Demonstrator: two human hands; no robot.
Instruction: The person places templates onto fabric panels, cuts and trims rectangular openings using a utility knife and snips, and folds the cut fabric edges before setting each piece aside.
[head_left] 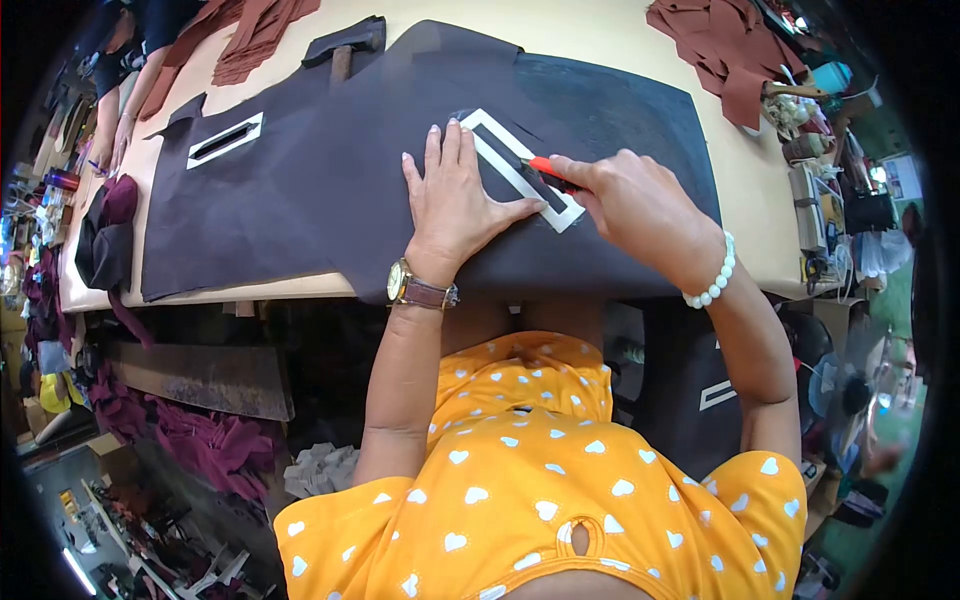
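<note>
A large sheet of dark, leather-like material covers much of the table. On it lies a white rectangular frame with a long slot, slanting down to the right. My left hand presses flat beside this frame, fingers spread, fingertips and thumb at its left edge. My right hand grips a red-and-black utility knife, its tip over the frame; the fist hides most of its handle. A second white frame with a dark slot sits farther left on the sheet.
A hammer lies at the sheet's far edge. Brown cut pieces are piled at the far right, more at the far left. Another person's arm reaches in at left. Maroon cloth hangs below the table.
</note>
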